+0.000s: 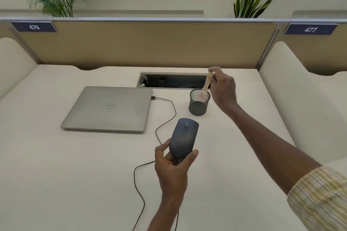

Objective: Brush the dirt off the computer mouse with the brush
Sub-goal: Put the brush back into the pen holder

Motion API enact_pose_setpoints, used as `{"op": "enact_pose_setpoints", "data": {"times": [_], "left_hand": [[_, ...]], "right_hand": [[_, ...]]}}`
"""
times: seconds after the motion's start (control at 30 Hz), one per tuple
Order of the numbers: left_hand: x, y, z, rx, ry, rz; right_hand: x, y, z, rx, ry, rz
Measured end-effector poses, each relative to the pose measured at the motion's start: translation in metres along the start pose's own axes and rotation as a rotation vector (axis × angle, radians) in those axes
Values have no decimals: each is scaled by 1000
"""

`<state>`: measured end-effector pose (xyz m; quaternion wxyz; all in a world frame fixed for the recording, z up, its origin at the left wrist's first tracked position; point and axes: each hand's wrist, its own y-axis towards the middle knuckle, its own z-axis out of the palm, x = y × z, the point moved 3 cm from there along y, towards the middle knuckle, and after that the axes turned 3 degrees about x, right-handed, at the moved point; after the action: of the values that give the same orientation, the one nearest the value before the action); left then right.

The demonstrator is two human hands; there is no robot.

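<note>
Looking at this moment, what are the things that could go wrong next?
1. The right hand pinches only the top of the brush, whose bristles are inside the mesh cup; a slanted pull might tip the cup.
2. The left hand holds the mouse raised by its rear end; brushing pressure could make it slip.
3. The slack cable could snag.

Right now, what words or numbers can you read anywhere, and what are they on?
"476": white digits on the dark blue tag at the left of the tan desk partition.
"477": white digits on the dark blue tag on the partition at the right.
Round logo on the closed silver laptop's lid: too blurred to read.
The dark blue computer mouse shows no readable text.
</note>
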<state>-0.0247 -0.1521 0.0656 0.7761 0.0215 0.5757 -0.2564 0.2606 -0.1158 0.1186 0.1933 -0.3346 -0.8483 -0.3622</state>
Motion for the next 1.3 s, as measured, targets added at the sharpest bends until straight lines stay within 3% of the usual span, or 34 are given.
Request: {"op": "enact_pose_setpoints", "data": {"times": [0.37,1.07,1.17,1.3], "left_hand": [[11,7,18,-49,6,-36],[14,10,15,-75,-29,-30],[14,10,13,-78,-35,-26],[13,9,13,-63,-35,-15]], "right_hand": [[-43,1,52,270,-78,58],[-66,11,83,406,-245,41],[-66,9,79,386,-229,82],[-46,-10,56,193,-81,57]]}}
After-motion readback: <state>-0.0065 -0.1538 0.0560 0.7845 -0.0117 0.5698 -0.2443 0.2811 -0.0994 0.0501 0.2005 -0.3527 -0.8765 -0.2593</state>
